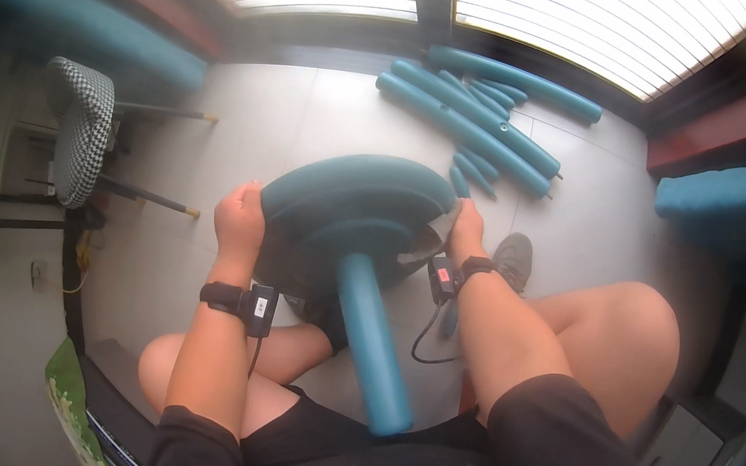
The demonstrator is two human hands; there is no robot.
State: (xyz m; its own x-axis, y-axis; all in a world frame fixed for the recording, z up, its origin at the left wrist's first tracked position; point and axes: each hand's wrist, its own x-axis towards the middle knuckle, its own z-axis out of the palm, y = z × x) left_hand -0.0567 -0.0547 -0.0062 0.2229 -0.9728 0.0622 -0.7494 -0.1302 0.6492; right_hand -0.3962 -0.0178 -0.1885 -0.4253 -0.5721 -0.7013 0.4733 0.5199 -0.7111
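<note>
The left hand point(240, 217) and right hand point(468, 233) pinch opposite edges of the teal disc point(343, 175), best gripped evenly lest the projecting tube point(374, 345) swing.

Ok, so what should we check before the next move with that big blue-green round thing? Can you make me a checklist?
1. Left hand on the round base: ok, it grips the left edge.
2. Right hand on the round base: ok, it holds the right edge.
3. Thick tube fixed tightly to the base: cannot tell, the joint isn't clear.
4. Right wrist cable tucked away: not ok, it hangs in a loose loop.
5. Floor beyond the base tidy: not ok, long tubes and small pointed pieces lie there.
</note>
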